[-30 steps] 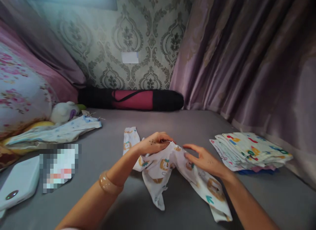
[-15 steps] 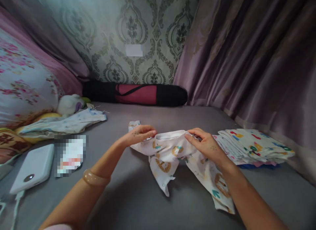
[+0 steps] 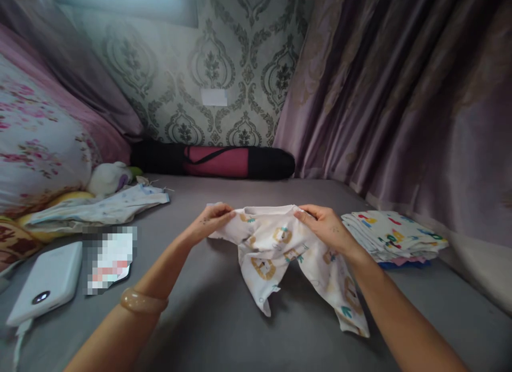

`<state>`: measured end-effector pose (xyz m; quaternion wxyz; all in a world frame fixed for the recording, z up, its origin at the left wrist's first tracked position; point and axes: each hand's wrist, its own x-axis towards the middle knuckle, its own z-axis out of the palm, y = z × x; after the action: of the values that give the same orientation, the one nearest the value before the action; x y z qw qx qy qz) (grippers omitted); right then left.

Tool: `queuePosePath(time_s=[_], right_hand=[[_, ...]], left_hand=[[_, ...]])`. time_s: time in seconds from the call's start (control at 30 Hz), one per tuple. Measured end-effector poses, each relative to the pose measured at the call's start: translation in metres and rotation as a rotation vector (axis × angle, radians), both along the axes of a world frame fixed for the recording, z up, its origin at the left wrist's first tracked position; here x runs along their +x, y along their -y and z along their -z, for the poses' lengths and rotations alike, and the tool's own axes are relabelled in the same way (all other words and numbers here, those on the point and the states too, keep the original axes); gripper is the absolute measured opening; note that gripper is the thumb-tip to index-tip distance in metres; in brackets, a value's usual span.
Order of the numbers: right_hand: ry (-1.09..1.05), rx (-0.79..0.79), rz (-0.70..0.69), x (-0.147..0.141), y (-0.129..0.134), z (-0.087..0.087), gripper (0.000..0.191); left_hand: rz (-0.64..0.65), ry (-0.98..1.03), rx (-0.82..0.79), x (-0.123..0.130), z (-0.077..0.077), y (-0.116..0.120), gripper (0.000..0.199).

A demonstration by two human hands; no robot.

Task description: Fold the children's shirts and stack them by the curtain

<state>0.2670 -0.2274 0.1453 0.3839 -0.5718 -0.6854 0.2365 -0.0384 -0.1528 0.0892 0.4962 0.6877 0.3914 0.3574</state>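
A small white garment [image 3: 282,239] with lion and green leaf prints is stretched between both hands above the grey bed surface [image 3: 200,318]. Its neckline faces away at the top, and the lower parts hang toward me. My left hand [image 3: 212,220] pinches the fabric left of the neckline, thumb and fingers closed on it. At the right end of the neckline, my right hand [image 3: 324,225] grips the cloth between thumb and fingers. One sleeve end lies partly behind my left hand.
Folded clothes [image 3: 394,236] are stacked at right. On the left lie a white power bank [image 3: 48,281] with a cable, a blurred-out item [image 3: 110,263], a light garment [image 3: 104,207] and a plush toy [image 3: 110,178]. A black and red roll bag [image 3: 218,161] rests against the wall.
My left hand has moved left, so the hands are farther apart and the neckline is pulled wider and flatter. The camera view has tilted up slightly.
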Motion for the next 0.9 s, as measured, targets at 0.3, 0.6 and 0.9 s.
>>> queuePosePath(time_s=[0.3, 0.6, 0.9], right_hand=[[0.143, 0.128, -0.148, 0.017, -0.011, -0.059, 0.026], [0.429, 0.78, 0.208, -0.005, 0.014, -0.11, 0.034], [0.476, 0.464, -0.091, 0.025, 0.007, -0.107, 0.023]], left_hand=[[-0.423, -0.142, 0.806, -0.003, -0.111, 0.014, 0.024], [-0.722, -0.369, 1.362, 0.0, -0.175, 0.056, 0.022], [-0.371, -0.299, 0.973, 0.004, -0.153, 0.03, 0.025]])
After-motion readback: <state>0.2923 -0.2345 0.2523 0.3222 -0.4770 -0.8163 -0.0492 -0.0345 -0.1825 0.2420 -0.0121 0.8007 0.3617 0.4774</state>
